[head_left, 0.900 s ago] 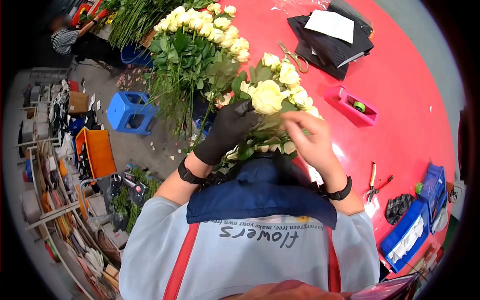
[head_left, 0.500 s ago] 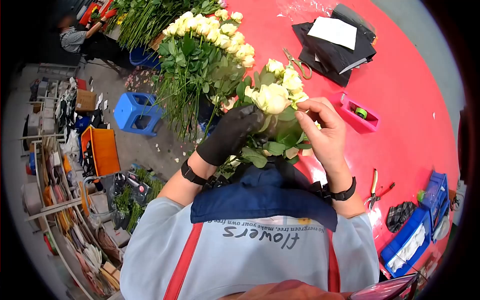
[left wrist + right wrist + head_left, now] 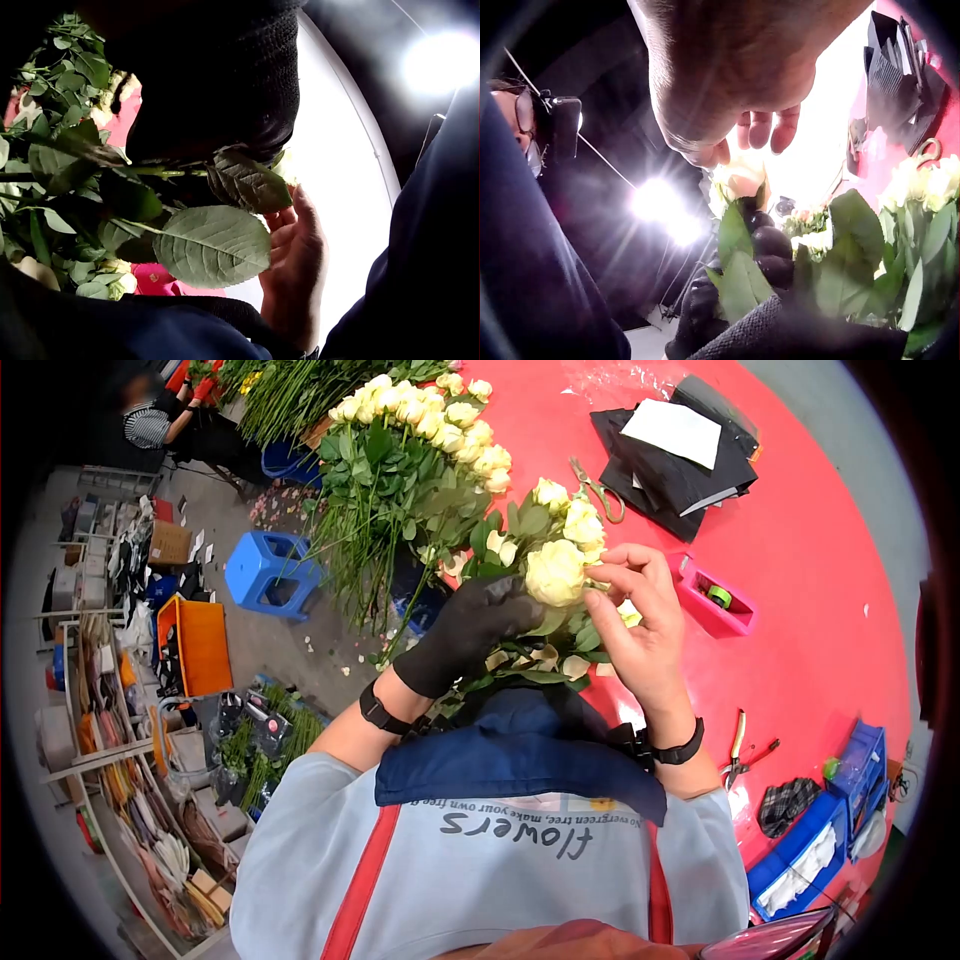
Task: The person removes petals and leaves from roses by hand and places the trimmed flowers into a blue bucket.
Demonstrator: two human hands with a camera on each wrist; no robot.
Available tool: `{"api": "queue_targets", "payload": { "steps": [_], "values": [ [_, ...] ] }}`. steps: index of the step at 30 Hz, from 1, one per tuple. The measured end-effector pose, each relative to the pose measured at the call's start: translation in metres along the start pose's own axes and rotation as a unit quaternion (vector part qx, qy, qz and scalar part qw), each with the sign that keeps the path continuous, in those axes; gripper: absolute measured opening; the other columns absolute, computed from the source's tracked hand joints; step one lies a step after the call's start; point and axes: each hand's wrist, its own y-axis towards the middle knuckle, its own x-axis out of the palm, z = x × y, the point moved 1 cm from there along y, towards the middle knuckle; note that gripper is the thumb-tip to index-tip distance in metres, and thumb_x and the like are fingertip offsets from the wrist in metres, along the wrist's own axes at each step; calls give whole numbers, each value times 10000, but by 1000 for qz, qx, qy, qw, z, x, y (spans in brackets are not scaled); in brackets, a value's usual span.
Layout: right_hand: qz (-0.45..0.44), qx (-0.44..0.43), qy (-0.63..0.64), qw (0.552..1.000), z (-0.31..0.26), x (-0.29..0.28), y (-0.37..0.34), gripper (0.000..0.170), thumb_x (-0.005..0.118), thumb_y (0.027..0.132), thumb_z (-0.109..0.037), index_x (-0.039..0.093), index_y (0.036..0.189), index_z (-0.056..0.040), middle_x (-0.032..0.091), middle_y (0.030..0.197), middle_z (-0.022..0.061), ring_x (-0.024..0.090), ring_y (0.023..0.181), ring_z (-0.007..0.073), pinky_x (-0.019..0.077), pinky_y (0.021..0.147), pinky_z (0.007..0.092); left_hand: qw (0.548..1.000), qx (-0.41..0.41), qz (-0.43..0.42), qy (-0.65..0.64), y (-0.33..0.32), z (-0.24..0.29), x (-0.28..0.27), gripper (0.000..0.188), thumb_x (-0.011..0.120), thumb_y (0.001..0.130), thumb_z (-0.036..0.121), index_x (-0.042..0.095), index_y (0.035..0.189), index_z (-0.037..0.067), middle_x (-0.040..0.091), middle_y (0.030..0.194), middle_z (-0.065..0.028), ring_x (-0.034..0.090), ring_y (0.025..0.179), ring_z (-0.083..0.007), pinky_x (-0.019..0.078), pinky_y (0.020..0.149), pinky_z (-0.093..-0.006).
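In the head view, my black-gloved left hand grips a cream rose by the stem, just under its full bloom. The right wrist view shows the dark gloved fingers curled beneath that bloom, among green leaves. My bare right hand is at the bloom's right side, thumb and index fingertip pinching at its outer petals. Its other fingers are bent loosely. Large rose leaves hang from the held stem in the left wrist view. More cream roses lie right behind the held one.
A big row of cream roses lies along the table's left side, stems over the edge. Scissors, black sheets, a pink tape dispenser, pruning shears and blue bins are on the red table. A blue stool stands left.
My right hand has come from loosely curled beside the rose to fingertips at its petals. The bloom tilted away, then turned back up, and now sits slightly further right. The left hand kept its grip.
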Motion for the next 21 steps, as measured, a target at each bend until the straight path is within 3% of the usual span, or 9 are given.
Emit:
{"api": "queue_targets", "payload": {
  "steps": [2,5,8,11,14,21],
  "values": [
    [17,34,27,999,3,-2,-1,166,705,812,-19,677,976,-16,574,1021,79,552,784,120,451,647,231,1000,-13,6,22,1,-1,0,236,576,893,139,618,1071,-11,591,871,30,493,758,-48,404,670,-220],
    [20,52,40,998,4,-5,-2,144,710,802,-4,677,942,-8,581,991,77,555,777,120,455,643,230,999,-3,-25,48,4,-9,-5,382,589,892,134,578,1242,-22,648,1106,-34,589,948,-83,464,837,-236],
    [9,47,26,999,2,-8,-3,127,715,788,8,677,909,2,589,957,73,559,769,120,459,641,235,995,-22,-27,96,1,-2,-2,372,581,889,125,587,1232,-20,647,1094,-27,577,954,-78,459,838,-240],
    [-9,33,9,999,2,-11,-4,116,712,784,17,676,894,8,593,940,73,563,766,123,463,642,238,991,-7,-27,129,3,-7,-4,340,571,892,124,603,1202,-13,643,1071,-21,565,940,-73,454,821,-239],
    [-13,28,13,999,0,-13,-3,110,706,784,21,673,889,8,594,935,75,566,768,128,462,640,240,995,18,-11,102,1,-2,2,248,598,899,151,610,1085,-12,605,906,12,516,795,-51,422,694,-221],
    [-24,43,19,999,-5,-11,0,95,702,782,19,660,866,3,593,908,76,571,762,143,459,634,254,996,27,-29,85,-1,1,5,268,624,902,162,600,1109,-6,609,950,6,517,797,-45,418,685,-212]
  ]
}}
